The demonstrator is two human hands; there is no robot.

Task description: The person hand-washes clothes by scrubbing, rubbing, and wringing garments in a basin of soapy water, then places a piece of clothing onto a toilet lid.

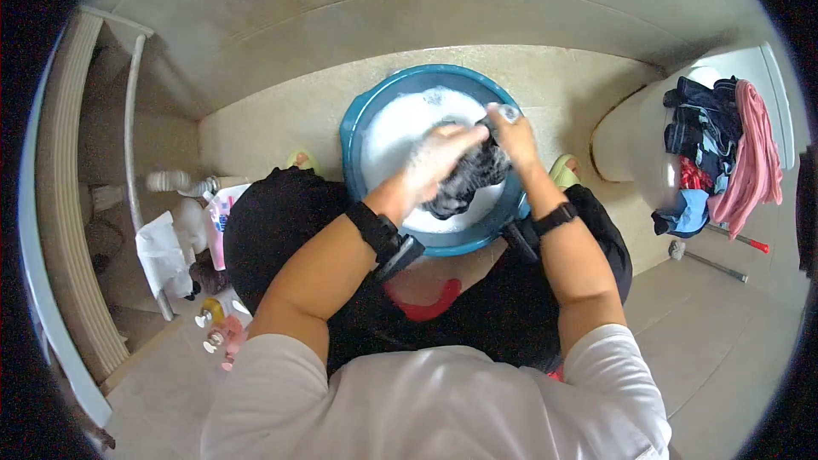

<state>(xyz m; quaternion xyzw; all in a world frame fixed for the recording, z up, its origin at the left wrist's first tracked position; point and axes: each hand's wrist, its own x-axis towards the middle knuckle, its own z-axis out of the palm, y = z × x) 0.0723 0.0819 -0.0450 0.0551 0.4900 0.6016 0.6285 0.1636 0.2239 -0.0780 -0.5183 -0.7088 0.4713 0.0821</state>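
A blue plastic basin [348,146] stands on the floor in front of me, with white suds [394,132] over its water. Between my hands is a wet black garment [470,179], streaked with foam, at the right part of the basin. My left hand [436,160], blurred and coated in suds, is closed on the garment's left and upper side, its fingers pointing right. My right hand [515,138] is curled round its upper right end, with foam on the knuckles. Both wrists carry black straps. The underside of the garment and some fingertips are hidden.
At the right, a white toilet [620,132] bears a pile of dark clothes [705,132] and a pink garment [751,153]. A brush handle [716,267] lies below it. Several bottles [223,332] and a white pipe [132,136] are at the left. A wall rises behind the basin.
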